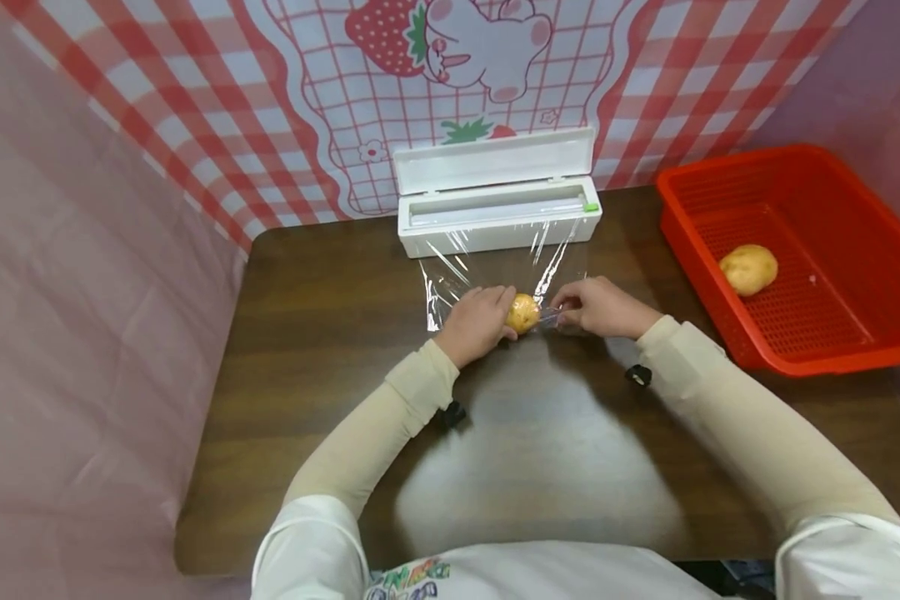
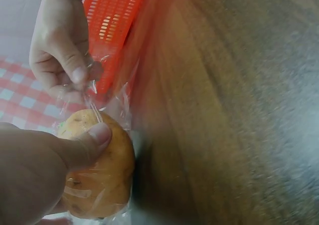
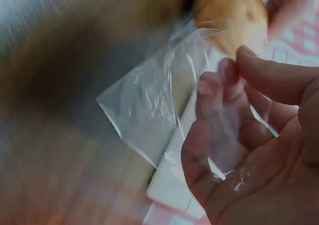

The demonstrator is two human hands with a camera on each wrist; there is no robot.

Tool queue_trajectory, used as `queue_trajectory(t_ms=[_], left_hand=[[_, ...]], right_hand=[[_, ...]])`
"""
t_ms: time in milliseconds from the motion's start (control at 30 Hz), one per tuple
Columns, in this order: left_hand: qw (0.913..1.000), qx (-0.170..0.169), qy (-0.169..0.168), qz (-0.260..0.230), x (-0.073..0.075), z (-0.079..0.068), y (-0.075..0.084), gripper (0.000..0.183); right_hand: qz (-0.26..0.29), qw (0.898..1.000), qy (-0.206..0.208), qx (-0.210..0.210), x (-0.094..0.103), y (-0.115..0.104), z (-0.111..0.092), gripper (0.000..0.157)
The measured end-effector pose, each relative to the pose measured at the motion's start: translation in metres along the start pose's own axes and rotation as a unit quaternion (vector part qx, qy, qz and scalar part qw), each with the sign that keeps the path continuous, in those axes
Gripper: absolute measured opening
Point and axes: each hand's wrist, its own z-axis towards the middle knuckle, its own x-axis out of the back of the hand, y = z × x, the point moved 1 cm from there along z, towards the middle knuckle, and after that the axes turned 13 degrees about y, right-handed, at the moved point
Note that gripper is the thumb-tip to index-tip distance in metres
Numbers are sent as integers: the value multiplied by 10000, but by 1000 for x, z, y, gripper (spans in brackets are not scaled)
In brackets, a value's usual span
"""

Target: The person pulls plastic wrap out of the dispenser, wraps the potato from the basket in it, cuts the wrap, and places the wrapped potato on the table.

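A: What does the head view give?
B: A potato [image 1: 523, 313] in front of the white box [image 1: 495, 188], clear film [image 1: 487, 267] running from the box to it. The left hand [image 1: 476, 323] grips the potato; the right hand [image 1: 598, 307] pinches film at its side. Whether the potato rests on the table [image 1: 330, 350], I can't tell.
A: So the film isn't cut?
B: It looks uncut; I'd count that as left to do. Another potato [image 1: 750, 269], seemingly bare, lies in the red basket [image 1: 832, 233], right of the box.
A: And the left wrist?
B: The left thumb is clamped on the potato, whose skin already has film on it. The other fingers are mostly hidden.
A: Right wrist?
B: Thumb and forefinger come together on film. A loose flap spreads out in front of the box, so I judge the wrapping partly done, with ends to fold in.
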Motion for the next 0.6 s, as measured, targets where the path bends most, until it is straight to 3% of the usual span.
queue_trajectory(t_ms=[233,433,600], left_hand=[[9989,82,-303,-335,1,4,-3,82],[9984,162,-338,-435,-1,9,-5,79],[9963,315,-605,-513,4,17,-4,72]], right_hand=[[354,9991,250,41,11,18,7,7],[1164,9911,14,-638,7,38,9,10],[1423,9843,-124,-1036,8,52,10,18]])
